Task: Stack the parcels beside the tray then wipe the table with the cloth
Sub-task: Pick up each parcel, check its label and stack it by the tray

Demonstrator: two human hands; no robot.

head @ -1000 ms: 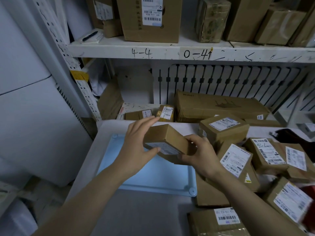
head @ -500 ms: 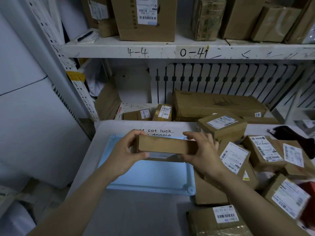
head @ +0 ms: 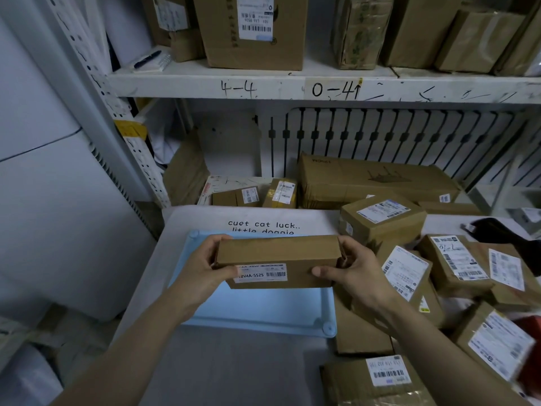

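**Desk:** Holding what, exactly, and where?

**Photographer:** A long brown parcel (head: 278,260), level, label facing the camera, raised above the pale blue tray (head: 257,313) on the white table (head: 181,224). Whether it rests on the tray or clears it I cannot tell. The left hand (head: 202,276) is closed around the parcel's left end, thumb across the near face beside the label. The right hand (head: 355,276) is closed around the right end, thumb on the near face, fingers curled behind the end flap.

**Desk:** How does it look to handle?

**Photographer:** Stiff cardboard with square edges, so probably rigid and not slippery. It looks light, judging by the relaxed pinch at each end, though that is a guess. The short ends seem the sensible place to take it; the right flap looks slightly sprung, so pressure there may open it.

**Desk:** Arms?

**Photographer:** Both forearms reach forward from the near edge of the tray and converge on the parcel, wrists roughly level.

**Desk:** Anything else?

**Photographer:** A jumble of labelled parcels (head: 407,273) lies just right of the tray, unstacked. A long carton (head: 374,180) sits beyond the tray, under the shelf (head: 263,86). I cannot make out a cloth for certain.
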